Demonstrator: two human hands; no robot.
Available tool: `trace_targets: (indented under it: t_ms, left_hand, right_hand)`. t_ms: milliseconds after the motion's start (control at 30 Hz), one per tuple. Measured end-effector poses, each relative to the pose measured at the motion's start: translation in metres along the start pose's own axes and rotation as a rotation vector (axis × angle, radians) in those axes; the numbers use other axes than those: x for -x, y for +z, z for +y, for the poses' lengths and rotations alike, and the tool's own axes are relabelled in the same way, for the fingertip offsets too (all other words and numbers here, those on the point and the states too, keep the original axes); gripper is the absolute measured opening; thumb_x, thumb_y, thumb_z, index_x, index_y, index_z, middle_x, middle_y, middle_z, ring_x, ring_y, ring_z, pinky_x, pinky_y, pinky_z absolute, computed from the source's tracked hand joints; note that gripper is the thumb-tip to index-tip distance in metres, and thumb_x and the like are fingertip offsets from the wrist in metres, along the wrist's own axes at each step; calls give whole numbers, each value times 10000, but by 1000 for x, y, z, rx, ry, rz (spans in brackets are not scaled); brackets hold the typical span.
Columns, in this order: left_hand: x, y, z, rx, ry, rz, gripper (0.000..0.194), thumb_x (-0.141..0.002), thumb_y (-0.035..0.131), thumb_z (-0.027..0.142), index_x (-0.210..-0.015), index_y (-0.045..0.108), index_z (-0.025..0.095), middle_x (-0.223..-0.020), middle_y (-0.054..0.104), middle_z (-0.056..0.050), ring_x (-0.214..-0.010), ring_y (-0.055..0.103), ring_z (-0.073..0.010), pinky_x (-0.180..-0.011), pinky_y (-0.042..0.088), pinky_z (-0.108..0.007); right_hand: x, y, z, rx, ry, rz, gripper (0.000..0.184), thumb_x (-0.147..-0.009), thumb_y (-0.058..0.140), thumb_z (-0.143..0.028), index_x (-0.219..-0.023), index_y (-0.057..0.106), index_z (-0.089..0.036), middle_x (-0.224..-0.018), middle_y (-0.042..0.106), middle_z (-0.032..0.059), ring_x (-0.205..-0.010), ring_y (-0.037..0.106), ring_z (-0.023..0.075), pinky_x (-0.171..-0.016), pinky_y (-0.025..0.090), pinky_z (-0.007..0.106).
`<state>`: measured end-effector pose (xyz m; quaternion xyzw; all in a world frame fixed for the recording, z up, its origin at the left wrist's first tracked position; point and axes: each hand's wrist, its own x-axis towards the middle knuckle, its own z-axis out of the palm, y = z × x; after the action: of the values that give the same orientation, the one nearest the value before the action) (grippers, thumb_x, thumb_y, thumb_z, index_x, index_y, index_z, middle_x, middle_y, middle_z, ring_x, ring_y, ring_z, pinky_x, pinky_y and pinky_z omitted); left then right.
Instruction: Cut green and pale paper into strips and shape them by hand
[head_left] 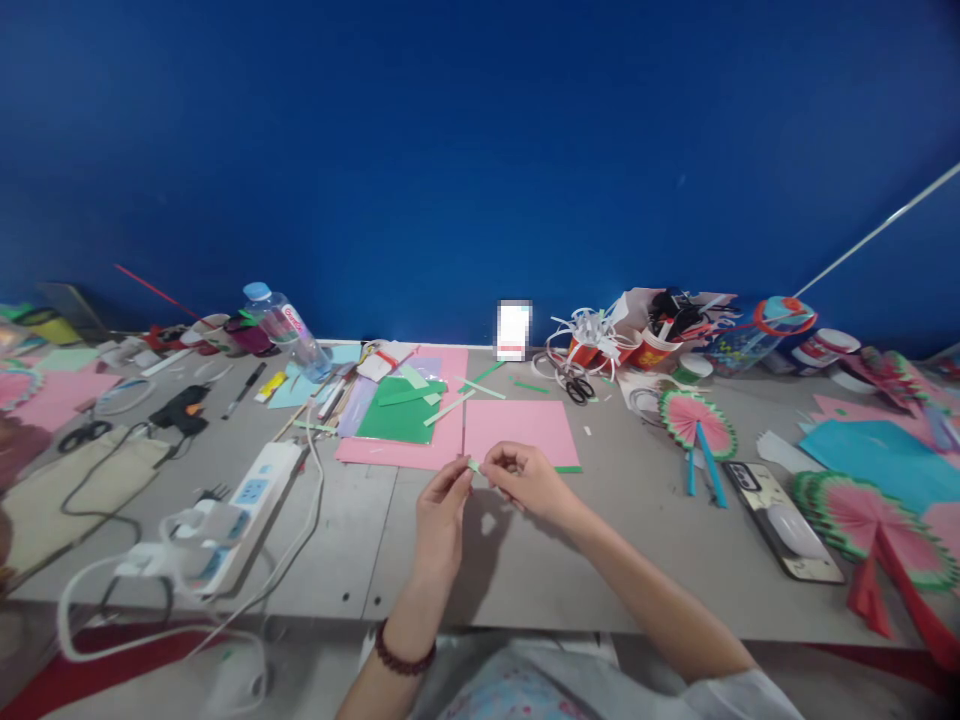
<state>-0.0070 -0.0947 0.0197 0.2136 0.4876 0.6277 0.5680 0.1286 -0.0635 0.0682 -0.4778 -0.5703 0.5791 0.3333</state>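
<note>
My left hand [444, 505], with a beaded bracelet at the wrist, pinches a small pale green piece of paper [473, 465] between thumb and fingertips. Close against it, my right hand [526, 480] is closed with its fingertips at the same piece; its grip is partly hidden. Just beyond both hands lies a pink sheet [521, 428] with a green strip along its near edge. To the left, a green sheet [397, 425] rests on a larger pink sheet [450, 455], with pale green paper strips [450, 407] scattered over it.
Black scissors [579, 389] lie near cups of paper strips [651, 350]. Pink-and-green paper fans [699, 425] and a phone [750, 490] with a mouse on it are to the right. A power strip [259, 485], loose cables, a glue gun [180, 410] and a bottle [289, 325] stand left.
</note>
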Motion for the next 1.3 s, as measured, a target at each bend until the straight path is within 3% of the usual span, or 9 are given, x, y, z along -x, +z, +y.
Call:
trace_targets:
  t_ms: [200, 300, 633, 767, 867, 967, 1067, 1167, 1300]
  left_hand:
    - [4, 1, 1, 175, -169, -137, 373, -602, 799, 342, -930, 693, 199, -765, 656, -15, -680, 600, -111, -642, 475, -251]
    - [6, 3, 3, 206, -185, -187, 341, -630, 778, 346, -932, 688, 216, -758, 643, -7, -682, 591, -110, -624, 470, -248]
    - [6, -4, 0, 86, -20, -110, 408, -617, 809, 310, -1001, 725, 199, -730, 616, 20, -628, 519, -65, -653, 451, -215]
    - [7, -6, 2, -3, 102, -88, 500, -673, 774, 340, -1150, 670, 231, -886, 655, -3, -640, 514, -60, -641, 443, -210]
    - [4, -12, 3, -249, 260, -86, 413, -772, 683, 359, -1162, 657, 225, -997, 662, -47, -758, 591, -116, -702, 483, -249]
    - [-2, -24, -6, -771, 524, -255, 249, -880, 529, 312, -1029, 699, 207, -1066, 660, -97, -1002, 608, -215, -877, 495, -366]
    - [-6, -35, -24, -1228, 777, -352, 323, -885, 510, 279, -1174, 618, 187, -1258, 597, -143, -1165, 548, -286, -968, 459, -481]
    - [-7, -41, -40, -1462, 856, -392, 391, -897, 497, 273, -1267, 539, 154, -1340, 541, -157, -1221, 509, -304, -984, 445, -490]
    - [-4, -40, -46, -1567, 875, -382, 373, -921, 451, 261, -1266, 530, 142, -1320, 557, -154, -1217, 512, -300, -985, 435, -485]
  right_hand:
    - [-2, 2, 4, -100, -7, -33, 281, -762, 640, -450, -726, 554, -184, -548, 526, -52, -381, 396, 48, -354, 297, 174]
    - [-2, 3, 9, -172, 7, -64, 321, -763, 635, -495, -740, 545, -188, -528, 521, -57, -379, 387, 48, -343, 285, 164]
    - [-4, 2, 15, -261, 33, -80, 321, -752, 654, -489, -772, 559, -183, -601, 548, -52, -397, 414, 39, -320, 282, 142]
    - [-4, 2, 18, -269, 45, -68, 328, -747, 661, -489, -762, 554, -179, -591, 545, -51, -393, 408, 36, -319, 274, 140]
    - [-6, -1, 20, -266, 60, -68, 342, -730, 672, -498, -770, 559, -179, -605, 563, -45, -393, 413, 36, -317, 272, 143]
    - [-15, -8, 24, -248, 88, -59, 355, -702, 691, -504, -765, 560, -180, -587, 556, -53, -389, 414, 37, -313, 274, 143]
    - [-30, -16, 30, -193, 134, -55, 358, -697, 696, -502, -697, 539, -180, -513, 509, -71, -370, 403, 38, -312, 285, 145]
    - [-45, -22, 39, -97, 181, -69, 341, -721, 691, -470, -656, 537, -172, -479, 497, -69, -357, 401, 34, -319, 293, 142]
    - [-57, -22, 49, 58, 223, -126, 299, -741, 678, -432, -661, 558, -170, -449, 497, -67, -322, 402, 44, -299, 292, 151]
